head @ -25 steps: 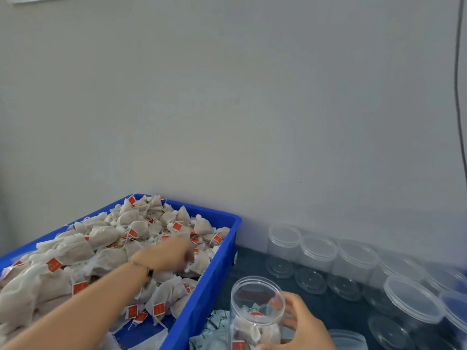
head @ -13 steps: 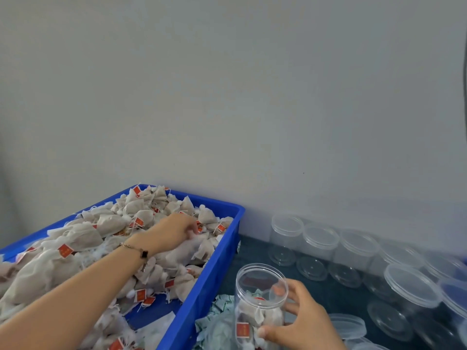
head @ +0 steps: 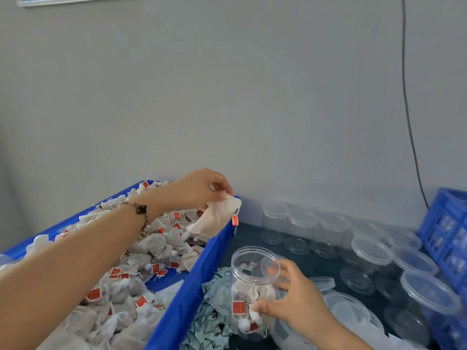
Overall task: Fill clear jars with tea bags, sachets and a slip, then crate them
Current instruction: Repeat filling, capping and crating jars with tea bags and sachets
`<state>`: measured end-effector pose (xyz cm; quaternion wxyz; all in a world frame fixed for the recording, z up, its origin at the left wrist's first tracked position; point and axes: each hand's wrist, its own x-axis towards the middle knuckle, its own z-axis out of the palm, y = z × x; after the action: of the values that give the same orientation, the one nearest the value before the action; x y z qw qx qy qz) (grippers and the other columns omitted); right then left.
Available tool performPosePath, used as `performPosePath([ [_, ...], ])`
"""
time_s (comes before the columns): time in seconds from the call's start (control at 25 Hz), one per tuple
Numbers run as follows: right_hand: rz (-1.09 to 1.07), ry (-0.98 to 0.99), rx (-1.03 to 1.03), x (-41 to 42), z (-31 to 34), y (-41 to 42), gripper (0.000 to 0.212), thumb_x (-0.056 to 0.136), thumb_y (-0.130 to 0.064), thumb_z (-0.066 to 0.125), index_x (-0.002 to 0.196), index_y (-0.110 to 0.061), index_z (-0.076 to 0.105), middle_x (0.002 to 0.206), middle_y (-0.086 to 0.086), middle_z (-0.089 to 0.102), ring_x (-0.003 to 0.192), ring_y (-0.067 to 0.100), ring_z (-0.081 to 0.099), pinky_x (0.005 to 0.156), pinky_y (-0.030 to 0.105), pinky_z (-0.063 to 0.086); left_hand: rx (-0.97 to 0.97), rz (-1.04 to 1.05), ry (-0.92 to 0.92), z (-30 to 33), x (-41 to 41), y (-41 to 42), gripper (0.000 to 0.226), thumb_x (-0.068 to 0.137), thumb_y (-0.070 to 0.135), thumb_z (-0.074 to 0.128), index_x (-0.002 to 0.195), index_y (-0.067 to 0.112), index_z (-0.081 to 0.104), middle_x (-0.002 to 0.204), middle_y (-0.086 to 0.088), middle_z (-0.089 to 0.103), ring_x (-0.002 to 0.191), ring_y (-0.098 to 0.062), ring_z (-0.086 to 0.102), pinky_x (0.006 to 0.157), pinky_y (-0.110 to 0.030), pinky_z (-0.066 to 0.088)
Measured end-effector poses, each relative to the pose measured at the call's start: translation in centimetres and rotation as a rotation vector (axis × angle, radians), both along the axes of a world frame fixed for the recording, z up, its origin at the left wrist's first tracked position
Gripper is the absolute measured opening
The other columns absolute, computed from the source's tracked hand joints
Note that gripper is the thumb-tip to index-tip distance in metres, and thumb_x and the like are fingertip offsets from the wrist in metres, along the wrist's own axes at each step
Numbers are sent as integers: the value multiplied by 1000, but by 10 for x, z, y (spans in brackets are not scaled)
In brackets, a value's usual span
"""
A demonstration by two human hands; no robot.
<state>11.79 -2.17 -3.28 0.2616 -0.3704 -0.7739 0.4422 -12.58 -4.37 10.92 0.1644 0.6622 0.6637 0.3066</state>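
Head view. The left hand (head: 199,189) was raised above the far right corner of the blue tub (head: 187,294), its fingertips pinching one tea bag (head: 214,218) by the top edge. The bag hung down over the tub's right rim, and its red tag (head: 235,220) dangled just outside that rim. A bracelet (head: 141,214) sat on the left wrist. The tub held a heap of tea bags (head: 131,269) with red tags, piled from near to far.

The right hand (head: 293,304) grasped the open jar (head: 252,289), thumb on the near side and fingers round the far right side. The jar stood just right of the tub, mouth up and tilted slightly, with several tea bags and a red tag visible in its lower half. It rested among a pile of pale green sachets (head: 209,322) lying on the dark table (head: 247,236) against the tub's right wall.

To the right, lidded empty jars (head: 303,226) stood in a row along the far wall, with more (head: 374,258) nearer. A loose lid (head: 323,282) lay just right of the right hand. A blue crate (head: 447,238) stood at the far right edge. A thin black cable (head: 409,122) ran down the grey wall (head: 227,97).
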Motion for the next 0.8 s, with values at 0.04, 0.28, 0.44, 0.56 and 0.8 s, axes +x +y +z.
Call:
performPosePath([
  [0.04, -7, 7, 3, 0, 1, -3, 93, 47, -45, 91, 123, -38, 39, 113, -28, 51, 97, -13, 50, 72, 1, 40, 1, -27, -62, 3, 10, -5, 14, 94, 8, 58, 94, 17, 68, 94, 3, 63, 74, -6, 62, 56, -15, 51],
  [0.28, -24, 72, -19, 16, 5, -23, 78, 50, -42, 90, 110, -44, 40, 108, -29, 53, 106, -6, 53, 81, 8, 42, 130, -27, -337, -21, 67, -33, 18, 93, 4, 59, 88, 21, 62, 95, -2, 65, 78, -10, 70, 68, -20, 57],
  [0.44, -68, 83, -19, 34, 2, -33, 81, 43, -43, 93, 109, -43, 45, 99, -30, 61, 94, -15, 56, 71, 3, 43, -20, -158, -103, -53, 76, -50, 23, 89, 9, 65, 96, 31, 65, 88, 7, 67, 85, -8, 66, 86, -23, 53],
  [0.56, -94, 57, -23, 42, -9, -42, 86, 43, -41, 93, 115, -39, 46, 105, -21, 63, 97, -7, 59, 82, 11, 48, -6, -185, -18, -62, 73, -58, 22, 86, 14, 69, 94, 34, 69, 82, 12, 69, 79, 0, 63, 77, -11, 48],
  [0.8, -20, -32, -32, 24, -44, -65, 75, 49, -35, 88, 110, -35, 46, 99, -17, 65, 90, -14, 58, 74, 9, 48, -150, -251, 625, -101, 76, -70, 35, 90, 14, 48, 116, 26, 67, 92, 0, 52, 96, -16, 51, 86, -35, 46],
])
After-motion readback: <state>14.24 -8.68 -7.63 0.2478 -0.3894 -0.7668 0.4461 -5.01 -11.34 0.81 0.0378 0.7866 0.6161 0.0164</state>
